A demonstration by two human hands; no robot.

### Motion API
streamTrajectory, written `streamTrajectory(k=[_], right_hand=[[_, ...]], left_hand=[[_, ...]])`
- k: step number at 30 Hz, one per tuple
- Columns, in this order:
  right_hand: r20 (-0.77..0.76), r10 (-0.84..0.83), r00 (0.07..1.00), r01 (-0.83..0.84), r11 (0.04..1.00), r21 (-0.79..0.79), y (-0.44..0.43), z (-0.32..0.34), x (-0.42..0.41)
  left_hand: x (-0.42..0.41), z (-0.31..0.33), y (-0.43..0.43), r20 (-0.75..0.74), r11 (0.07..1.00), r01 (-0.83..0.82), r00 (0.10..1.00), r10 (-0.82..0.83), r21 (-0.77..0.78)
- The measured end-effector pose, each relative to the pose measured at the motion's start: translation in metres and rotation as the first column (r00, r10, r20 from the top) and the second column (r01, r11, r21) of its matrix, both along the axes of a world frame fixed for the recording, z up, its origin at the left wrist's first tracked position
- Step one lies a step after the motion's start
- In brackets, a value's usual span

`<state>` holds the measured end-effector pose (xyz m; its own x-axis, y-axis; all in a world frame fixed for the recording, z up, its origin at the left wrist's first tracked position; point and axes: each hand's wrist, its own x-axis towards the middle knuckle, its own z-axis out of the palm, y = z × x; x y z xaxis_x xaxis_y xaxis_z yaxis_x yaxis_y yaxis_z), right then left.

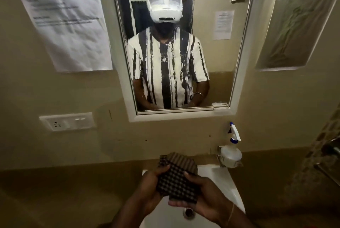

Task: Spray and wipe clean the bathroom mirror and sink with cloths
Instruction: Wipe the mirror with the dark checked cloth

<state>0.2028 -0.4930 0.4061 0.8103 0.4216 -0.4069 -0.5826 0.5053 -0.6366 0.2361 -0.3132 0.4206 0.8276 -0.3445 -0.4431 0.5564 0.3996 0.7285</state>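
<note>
A dark waffle-textured cloth [176,176], folded into a thick pad, is held over the white sink [228,189]. My left hand [150,189] grips its left side with the thumb on top. My right hand [204,196] holds its right side and cups it from below. The white-framed mirror [220,58] hangs on the wall above, and its glass carries streaks of running liquid. A clear spray bottle [231,151] with a white and blue trigger stands at the sink's back right corner.
A printed paper sheet [62,16] is taped to the wall left of the mirror. A white switch and socket plate [68,121] sits below it. A wall niche [296,25] is at the right. The sink drain [188,212] shows below my hands.
</note>
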Motion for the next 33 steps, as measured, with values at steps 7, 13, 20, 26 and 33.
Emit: streamTrajectory(k=[7,13,20,26,33], right_hand=[[0.208,-0.095,0.974,0.114,0.990,-0.084,0.009,0.044,0.030],[0.441,-0.021,0.897,0.120,0.973,-0.199,0.010,0.100,0.053],[0.715,-0.019,0.699,0.260,0.938,-0.229,0.024,0.201,0.069],[0.830,-0.267,0.490,0.513,0.858,-0.027,0.055,0.302,0.085],[0.945,-0.230,-0.233,0.903,0.309,0.298,0.082,0.392,0.115]], left_hand=[[0.022,0.050,0.004,0.262,0.986,-0.078,0.964,0.038,0.147],[0.033,0.114,0.010,0.496,0.930,-0.178,0.868,-0.006,0.323],[0.043,0.203,0.022,0.792,0.896,-0.354,0.611,0.004,0.269],[0.055,0.274,0.037,0.914,0.848,-0.528,0.328,0.240,-0.033],[0.075,0.305,0.053,0.989,0.651,-0.759,0.095,0.116,-0.004]])
